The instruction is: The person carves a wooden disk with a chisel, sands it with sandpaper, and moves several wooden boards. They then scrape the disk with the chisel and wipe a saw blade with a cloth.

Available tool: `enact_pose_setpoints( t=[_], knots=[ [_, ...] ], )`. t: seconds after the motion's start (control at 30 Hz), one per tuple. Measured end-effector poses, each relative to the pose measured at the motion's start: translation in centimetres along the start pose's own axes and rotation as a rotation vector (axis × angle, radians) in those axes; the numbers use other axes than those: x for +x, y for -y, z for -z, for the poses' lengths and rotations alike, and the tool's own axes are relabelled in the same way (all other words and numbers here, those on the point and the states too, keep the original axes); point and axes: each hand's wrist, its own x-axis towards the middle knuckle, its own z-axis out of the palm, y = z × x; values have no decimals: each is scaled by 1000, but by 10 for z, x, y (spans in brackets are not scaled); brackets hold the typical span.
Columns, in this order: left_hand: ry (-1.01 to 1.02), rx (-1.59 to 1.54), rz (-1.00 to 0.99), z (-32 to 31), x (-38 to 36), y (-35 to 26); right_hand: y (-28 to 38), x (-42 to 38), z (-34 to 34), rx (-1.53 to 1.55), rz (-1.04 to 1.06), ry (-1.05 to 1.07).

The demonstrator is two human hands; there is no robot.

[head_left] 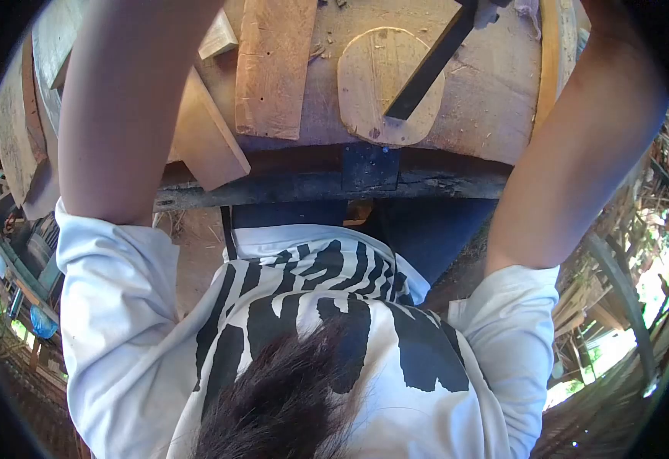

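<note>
Both my hands lie beyond the top edge of the head view, so what they hold or touch is hidden. My left forearm reaches up past a light wooden board (pixel 210 141) that juts over the bench edge. On the right, my other forearm rises beside the right side of the wooden workbench (pixel 483 122). Between the arms, a rounded wooden piece (pixel 365 84) lies flat near the bench's front. A dark straight bar (pixel 434 65) slants across it, its upper end meeting a greyish part at the top edge.
A flat plank (pixel 273 69) with small dark holes lies left of the rounded piece. A small wood block (pixel 218 37) sits near my left forearm. Shavings are scattered on the bench. Leaning boards (pixel 17 130) stand at far left; scrap wood (pixel 579 306) is piled at right.
</note>
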Motion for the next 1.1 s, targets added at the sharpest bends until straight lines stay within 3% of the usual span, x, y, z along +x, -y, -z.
enact_pose_setpoints(
  t=[0.3, 0.43, 0.53, 0.73, 0.93, 1.03, 1.1],
  knots=[
    [103, 161, -72, -17, -31, 0, -5, 17, -12, -63, -88, 76],
    [-45, 140, -293, -39, -36, 20, -6, 22, -16, -77, -107, 92],
    [1, 272, -228, -44, -34, 20, -7, 26, -19, -84, -113, 98],
    [-75, 323, -328, -50, -34, 28, -10, 24, -29, -51, -132, 85],
    [14, 343, -256, -51, -33, 25, -11, 5, -47, 9, -174, 64],
    [-72, 432, -334, -55, -33, 29, -12, -2, -56, 46, -190, 62],
    [45, 283, -262, -50, -31, 26, -13, -6, -60, 68, -198, 60]
  ],
)
